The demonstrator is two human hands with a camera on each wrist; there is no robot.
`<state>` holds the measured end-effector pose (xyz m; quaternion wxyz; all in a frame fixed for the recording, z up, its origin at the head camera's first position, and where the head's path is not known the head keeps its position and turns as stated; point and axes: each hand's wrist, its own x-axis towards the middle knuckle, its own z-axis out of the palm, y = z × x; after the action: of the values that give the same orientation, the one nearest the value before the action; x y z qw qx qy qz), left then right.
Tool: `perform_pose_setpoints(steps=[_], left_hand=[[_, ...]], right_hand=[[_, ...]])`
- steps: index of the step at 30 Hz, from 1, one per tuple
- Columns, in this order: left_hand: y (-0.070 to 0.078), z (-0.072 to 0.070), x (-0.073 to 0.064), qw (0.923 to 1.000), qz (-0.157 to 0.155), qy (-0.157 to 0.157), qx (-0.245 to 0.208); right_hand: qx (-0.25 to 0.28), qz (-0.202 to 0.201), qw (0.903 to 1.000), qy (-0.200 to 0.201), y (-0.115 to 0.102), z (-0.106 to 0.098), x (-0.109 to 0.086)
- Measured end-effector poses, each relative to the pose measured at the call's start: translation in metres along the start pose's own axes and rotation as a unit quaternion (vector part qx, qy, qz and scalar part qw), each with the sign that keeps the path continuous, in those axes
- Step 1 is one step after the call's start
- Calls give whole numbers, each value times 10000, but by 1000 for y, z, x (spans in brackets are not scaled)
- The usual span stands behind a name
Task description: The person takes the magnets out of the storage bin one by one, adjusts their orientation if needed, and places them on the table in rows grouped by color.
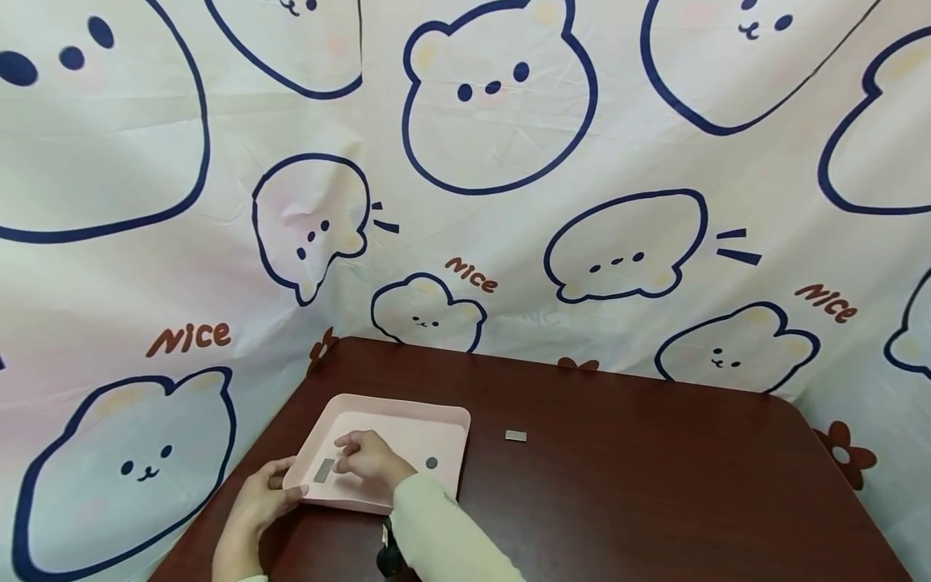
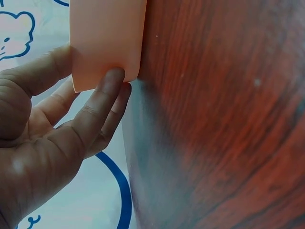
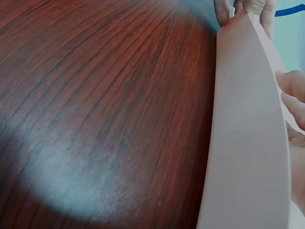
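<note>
Grasping the pink tray (image 1: pixel 414 408), left grip (image 1: pixel 263 497); right grip (image 1: pixel 367 458), cut off in its wrist view, impossible to tell

A pink rectangular tray (image 1: pixel 418 406) stands at the left of a dark brown wood-grained table (image 1: pixel 655 477). Inside it, a flat grey rectangle (image 1: pixel 324 470) lies left, a grey disc (image 1: pixel 432 463) right, with the right hand (image 1: pixel 372 459) between them. The left hand (image 1: pixel 260 499) holds its near left corner. A small grey bar (image 1: pixel 516 436) lies right of the tray; white printed cloth (image 1: pixel 502 234) hangs behind.
</note>
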<state>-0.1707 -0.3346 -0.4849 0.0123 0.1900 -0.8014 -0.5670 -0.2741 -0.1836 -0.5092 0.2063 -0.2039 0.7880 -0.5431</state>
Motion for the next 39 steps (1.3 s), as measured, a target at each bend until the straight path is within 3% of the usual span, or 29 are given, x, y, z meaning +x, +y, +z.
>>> perform_pose_setpoints(steps=[6,14,23,31,39], left_hand=[[0,1,0,10000,-14,35,-86],[3,5,3,9999,78,15,114],[1,3,0,9996,118,46,268],[0,0,3,9997,129,43,217],[-3,0,1,9999,40,69,94]], right_hand=[[-254,-163,9992,-245,-8,2,4],[-166,-444,9981,-384,-6,1,5],[55,-85,9999,-122,-3,8,4],[-825,-313,9954,-377,-2,12,9],[-2287,-924,9668,-660,-2,9,7]])
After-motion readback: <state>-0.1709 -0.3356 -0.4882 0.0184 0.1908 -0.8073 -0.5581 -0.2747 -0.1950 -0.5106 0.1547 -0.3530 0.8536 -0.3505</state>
